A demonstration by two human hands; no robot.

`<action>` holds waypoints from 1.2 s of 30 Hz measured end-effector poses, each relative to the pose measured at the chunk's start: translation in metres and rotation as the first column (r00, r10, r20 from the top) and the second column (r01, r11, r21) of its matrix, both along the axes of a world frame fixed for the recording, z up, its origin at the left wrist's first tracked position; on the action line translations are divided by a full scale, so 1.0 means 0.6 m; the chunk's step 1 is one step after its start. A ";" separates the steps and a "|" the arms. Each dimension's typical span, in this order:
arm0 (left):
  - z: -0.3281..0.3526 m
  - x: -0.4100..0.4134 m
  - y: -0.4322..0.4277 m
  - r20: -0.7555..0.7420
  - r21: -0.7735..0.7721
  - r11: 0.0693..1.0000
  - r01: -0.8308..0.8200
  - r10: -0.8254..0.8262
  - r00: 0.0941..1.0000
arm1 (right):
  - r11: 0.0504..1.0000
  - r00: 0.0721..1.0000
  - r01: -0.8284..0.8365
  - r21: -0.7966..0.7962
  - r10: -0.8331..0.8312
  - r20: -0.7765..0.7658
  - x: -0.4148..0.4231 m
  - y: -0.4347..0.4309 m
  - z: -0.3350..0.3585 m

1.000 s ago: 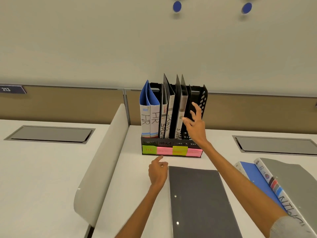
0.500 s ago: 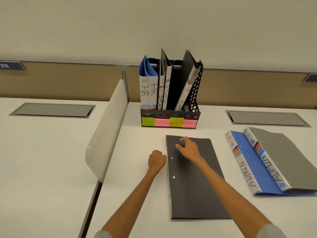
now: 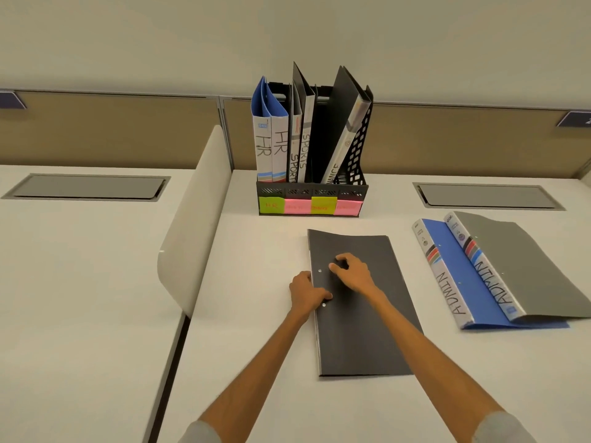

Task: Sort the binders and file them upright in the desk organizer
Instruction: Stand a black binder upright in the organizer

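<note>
Reaching over a white desk (image 3: 256, 362) with both forearms, a person works on a dark grey binder (image 3: 361, 334) that lies flat and closed just in front of the desk organizer (image 3: 311, 190), clear of its base. The left hand (image 3: 308, 292) grips the binder's spine edge, thumb on the cover and fingers curled around the side. The right hand (image 3: 353, 274) sits on the cover beside it, fingers bent and tips down, closed around nothing that shows. In front of the organizer and well to its right, two binders marked ADMIN lie flat: a blue binder (image 3: 460, 282) underneath and a grey binder (image 3: 518, 260) overlapping its right half. A white divider panel (image 3: 192, 225) runs along the desk edge to the organizer's left. Grey cable hatches (image 3: 486, 196) are set into the desktops on either side of the organizer. The black organizer carries green and pink sticky labels (image 3: 308, 205) across its front. Its leftmost slot holds two blue HR binders (image 3: 271, 145) upright; the next holds two SPORTS binders (image 3: 300, 145) upright. Further right a dark binder (image 3: 347, 132), its spine lettering partly hidden, leans to the right against the perforated end wall.
</note>
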State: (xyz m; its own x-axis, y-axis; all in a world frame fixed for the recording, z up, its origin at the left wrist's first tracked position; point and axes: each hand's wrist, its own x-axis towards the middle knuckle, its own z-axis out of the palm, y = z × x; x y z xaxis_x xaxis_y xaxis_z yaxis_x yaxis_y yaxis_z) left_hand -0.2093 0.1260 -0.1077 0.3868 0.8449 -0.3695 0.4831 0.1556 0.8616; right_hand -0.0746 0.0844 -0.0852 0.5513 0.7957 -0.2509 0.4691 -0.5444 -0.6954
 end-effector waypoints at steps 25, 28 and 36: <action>0.227 0.101 -0.004 0.664 0.014 0.994 0.108 -0.090 0.743 | 0.971 0.949 0.193 0.142 -0.222 0.223 0.124 0.067 0.289; 0.249 0.118 -0.018 0.658 0.121 0.989 0.087 -0.145 0.739 | 0.950 0.931 0.224 0.216 -0.274 0.242 0.138 0.058 0.336; 0.246 0.166 -0.051 0.515 0.521 0.833 0.187 -0.481 0.710 | 0.845 0.862 0.160 0.510 -0.372 0.345 0.190 0.029 0.481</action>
